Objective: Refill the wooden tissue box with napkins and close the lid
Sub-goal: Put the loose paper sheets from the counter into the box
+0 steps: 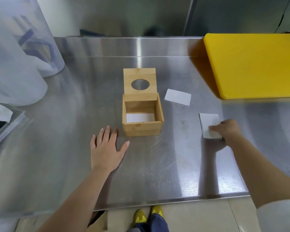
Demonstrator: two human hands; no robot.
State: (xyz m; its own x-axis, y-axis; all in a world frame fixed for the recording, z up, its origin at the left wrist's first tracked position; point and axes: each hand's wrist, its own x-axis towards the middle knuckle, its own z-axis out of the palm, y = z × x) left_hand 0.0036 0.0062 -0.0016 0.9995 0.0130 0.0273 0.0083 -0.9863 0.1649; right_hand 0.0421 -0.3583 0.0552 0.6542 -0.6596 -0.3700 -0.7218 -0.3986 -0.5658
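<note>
Head view: the right hand (228, 129) was pinching the near white folded napkin (208, 124) right of the open square wooden tissue box (142, 126), best lifted flat, while the left hand (105, 148) was spread, holding nothing.

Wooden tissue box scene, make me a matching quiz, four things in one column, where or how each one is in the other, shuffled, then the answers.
Things:
1. lid
2. right hand
3. left hand
4. yellow board

States:
A. flat on the steel table, fingers spread
B. at the table's far right
C. standing open, round hole showing
D. on the near napkin

Pairs: 1-C, 2-D, 3-A, 4-B
</note>
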